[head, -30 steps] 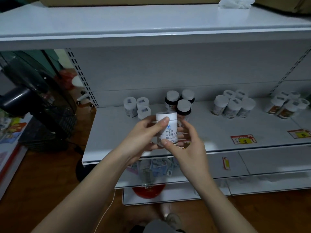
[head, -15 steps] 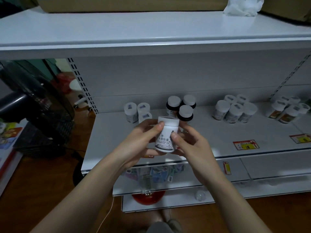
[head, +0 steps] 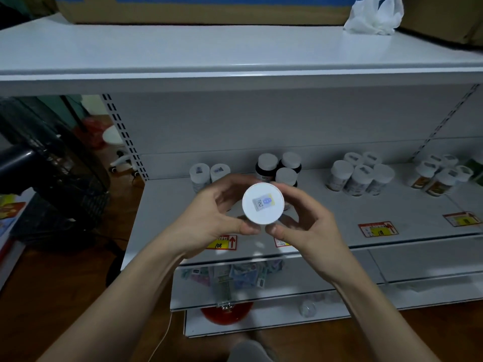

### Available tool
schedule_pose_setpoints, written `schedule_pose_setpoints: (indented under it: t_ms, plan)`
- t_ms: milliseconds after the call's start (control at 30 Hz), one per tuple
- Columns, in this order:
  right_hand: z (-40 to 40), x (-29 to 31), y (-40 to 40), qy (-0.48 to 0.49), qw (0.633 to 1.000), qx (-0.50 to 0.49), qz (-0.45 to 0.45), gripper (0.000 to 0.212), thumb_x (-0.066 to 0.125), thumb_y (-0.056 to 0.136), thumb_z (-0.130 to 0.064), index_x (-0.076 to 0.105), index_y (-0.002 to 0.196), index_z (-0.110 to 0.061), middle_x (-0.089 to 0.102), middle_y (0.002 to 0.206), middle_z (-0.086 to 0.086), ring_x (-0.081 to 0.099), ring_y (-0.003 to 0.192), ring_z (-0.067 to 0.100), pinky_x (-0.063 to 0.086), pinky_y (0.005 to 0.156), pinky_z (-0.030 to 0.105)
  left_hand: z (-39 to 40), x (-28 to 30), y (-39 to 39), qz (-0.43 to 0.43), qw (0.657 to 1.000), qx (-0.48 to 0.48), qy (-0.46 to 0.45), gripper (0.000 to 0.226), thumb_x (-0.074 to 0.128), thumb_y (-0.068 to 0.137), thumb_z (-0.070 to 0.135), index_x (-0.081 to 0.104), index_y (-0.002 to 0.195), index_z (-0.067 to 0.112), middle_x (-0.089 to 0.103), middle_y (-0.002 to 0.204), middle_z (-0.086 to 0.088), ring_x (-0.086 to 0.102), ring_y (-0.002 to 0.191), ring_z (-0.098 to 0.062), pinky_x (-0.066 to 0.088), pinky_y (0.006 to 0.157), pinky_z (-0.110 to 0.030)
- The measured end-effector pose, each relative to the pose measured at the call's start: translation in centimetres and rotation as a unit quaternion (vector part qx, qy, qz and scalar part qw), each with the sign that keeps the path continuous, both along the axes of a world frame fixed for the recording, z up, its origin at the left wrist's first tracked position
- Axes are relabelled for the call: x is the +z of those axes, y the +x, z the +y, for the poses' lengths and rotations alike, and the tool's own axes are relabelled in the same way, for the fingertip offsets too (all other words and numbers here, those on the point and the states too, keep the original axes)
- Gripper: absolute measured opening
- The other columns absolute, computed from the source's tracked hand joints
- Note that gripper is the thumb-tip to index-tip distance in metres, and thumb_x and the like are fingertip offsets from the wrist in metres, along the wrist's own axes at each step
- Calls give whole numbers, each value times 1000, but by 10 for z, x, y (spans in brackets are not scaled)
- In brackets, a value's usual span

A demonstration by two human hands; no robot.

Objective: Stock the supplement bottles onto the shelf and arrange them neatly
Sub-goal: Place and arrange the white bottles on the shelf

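Note:
A white supplement bottle (head: 262, 203) is tipped toward me, so its round cap with a small sticker faces the camera. My left hand (head: 213, 218) grips it from the left and my right hand (head: 308, 226) from the right, thumbs below the cap. It hangs over the front of the white middle shelf (head: 392, 205). Behind it stand two white bottles (head: 200, 173), three dark bottles with white caps (head: 266, 164), and a cluster of white-capped bottles (head: 360, 173). The held bottle's label is hidden.
More bottles (head: 439, 176) stand at the shelf's far right. Red and yellow price tags (head: 377, 229) lie along the front edge. A cardboard box (head: 198, 11) and white plastic bag (head: 373, 15) sit on the top shelf. A black fan (head: 47, 163) stands to the left.
Both hands have tilted the bottle from upright, label showing, until its cap faces me. The hands stayed in front of the dark bottles.

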State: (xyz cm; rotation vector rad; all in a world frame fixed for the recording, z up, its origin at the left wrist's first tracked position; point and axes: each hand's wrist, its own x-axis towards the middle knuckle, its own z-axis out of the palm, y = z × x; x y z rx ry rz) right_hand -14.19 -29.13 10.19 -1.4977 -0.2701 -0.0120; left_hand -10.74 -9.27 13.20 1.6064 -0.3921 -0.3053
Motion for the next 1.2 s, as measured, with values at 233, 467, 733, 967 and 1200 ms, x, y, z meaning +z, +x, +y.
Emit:
schedule_pose_setpoints:
  t_ms: [233,467,733,967,1200]
  plan:
    - [1,-1,-6,29,999,2,-28,60,69,77,14,61,125,-20,66,130,-7,55,128,11,46,107,30,-2,5,-7,-20,1000,1,-5,69,76,62,-25,62,110,22,71,108,25,62,112,5,48,92,-13]
    - [-4,11,-7,-61,997,-11,40,66,70,87,-15,46,139,-48,70,118,-3,66,108,8,57,85,31,-3,7,-12,49,999,-14,-5,65,60,93,-2,45,137,42,73,118,-1,70,109,-16,58,87,-31]
    - [21,31,3,-38,987,-63,141,38,54,93,-48,73,100,-15,71,74,9,61,59,19,47,50,27,-6,22,-8,133,989,56,42,23,56,99,34,65,116,22,77,84,-11,75,69,-24,59,56,-25]
    - [31,42,13,-45,976,-58,205,50,48,100,-45,66,89,1,65,61,21,53,43,21,42,42,25,0,28,-5,193,978,58,60,45,54,97,48,65,109,6,72,82,-30,75,71,-36,62,59,-31]
    - [38,39,12,-48,978,-59,193,33,52,99,-39,66,97,-10,67,63,12,60,49,22,48,46,29,9,28,-4,170,980,60,80,35,56,96,46,66,112,17,75,86,-22,75,78,-35,63,63,-31]
